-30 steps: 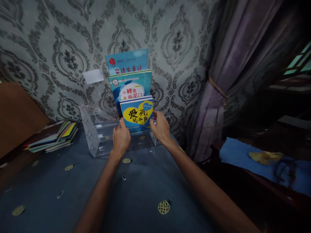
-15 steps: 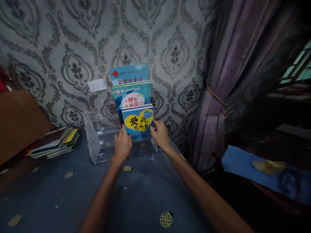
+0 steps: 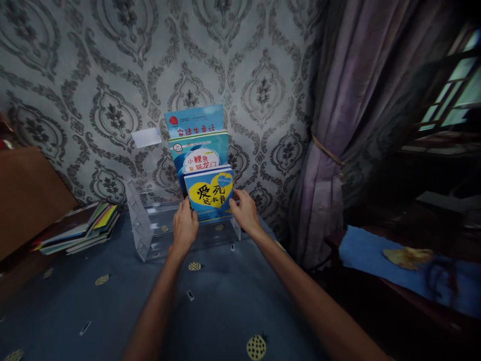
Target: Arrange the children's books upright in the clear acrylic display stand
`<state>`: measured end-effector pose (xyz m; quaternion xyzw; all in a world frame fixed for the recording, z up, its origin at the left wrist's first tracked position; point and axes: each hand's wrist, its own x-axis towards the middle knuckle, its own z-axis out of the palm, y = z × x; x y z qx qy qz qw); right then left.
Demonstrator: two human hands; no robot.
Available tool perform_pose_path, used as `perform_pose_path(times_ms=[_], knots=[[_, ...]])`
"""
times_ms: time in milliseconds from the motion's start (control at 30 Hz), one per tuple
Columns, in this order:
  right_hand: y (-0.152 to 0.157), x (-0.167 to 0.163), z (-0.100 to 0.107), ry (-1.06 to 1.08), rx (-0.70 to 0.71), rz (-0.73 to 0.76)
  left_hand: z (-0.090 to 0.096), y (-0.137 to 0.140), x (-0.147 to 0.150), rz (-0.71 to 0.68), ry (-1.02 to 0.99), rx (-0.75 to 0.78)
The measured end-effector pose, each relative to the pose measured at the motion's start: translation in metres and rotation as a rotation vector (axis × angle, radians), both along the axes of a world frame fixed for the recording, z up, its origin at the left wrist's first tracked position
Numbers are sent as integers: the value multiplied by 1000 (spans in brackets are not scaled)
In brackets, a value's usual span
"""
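Note:
A blue picture book (image 3: 209,193) with a yellow heart on its cover stands upright at the front of a clear acrylic book rack (image 3: 145,230). My left hand (image 3: 185,223) grips the book's lower left edge, and my right hand (image 3: 244,210) pinches its right edge. Fingers of both hands are partly hidden behind it. At least one more book edge shows just behind the cover. Higher in the rack stands a teal book (image 3: 199,150) with a white oval, and behind that rises a light blue book (image 3: 194,119) with red lettering.
Left of the rack lies a stack of books (image 3: 80,228) beside a brown cardboard box (image 3: 32,195). A blue patterned cloth (image 3: 218,311) covers the table. Patterned wallpaper (image 3: 263,90) is behind, a tied purple curtain (image 3: 330,120) to the right, and a blue cloth (image 3: 361,250) lies beyond.
The view has shifted slightly, so the whole scene sits a little lower and further left. Both hands stay at the sides of the picture book, which keeps its place in the rack.

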<state>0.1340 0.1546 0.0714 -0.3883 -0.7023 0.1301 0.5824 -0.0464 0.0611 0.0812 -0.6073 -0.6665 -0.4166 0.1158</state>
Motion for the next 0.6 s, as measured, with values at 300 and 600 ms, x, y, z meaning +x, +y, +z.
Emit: perform_pose_path(times_ms=[300,600], knots=[[-3,-3,-2,59,18,-5,11,2,0,-53,-12,12],[-6,-18,35,177,97,2,35,-1,6,-95,4,-25]])
